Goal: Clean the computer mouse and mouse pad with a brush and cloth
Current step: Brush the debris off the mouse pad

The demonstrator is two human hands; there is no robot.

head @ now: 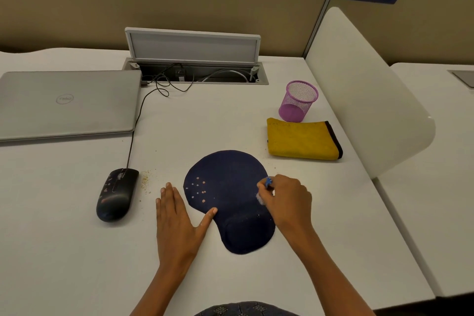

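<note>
over the mouse pad (228, 187), right hand (287, 200) pinching brush (268, 182), left hand (177, 218) flat, fingers straight, thumb on pad edge

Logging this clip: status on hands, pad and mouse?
Left hand flat, thumb on mouse pad. Right hand grips brush over pad. Specks remain; mouse and cloth untouched. Nothing blocking.

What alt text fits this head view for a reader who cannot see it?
A person's right hand grips a small blue brush over a navy mouse pad dotted with crumbs, while the left hand lies flat at the pad's edge. Nearby are a black wired mouse, a folded yellow cloth, a purple mesh cup and a closed laptop.
</note>
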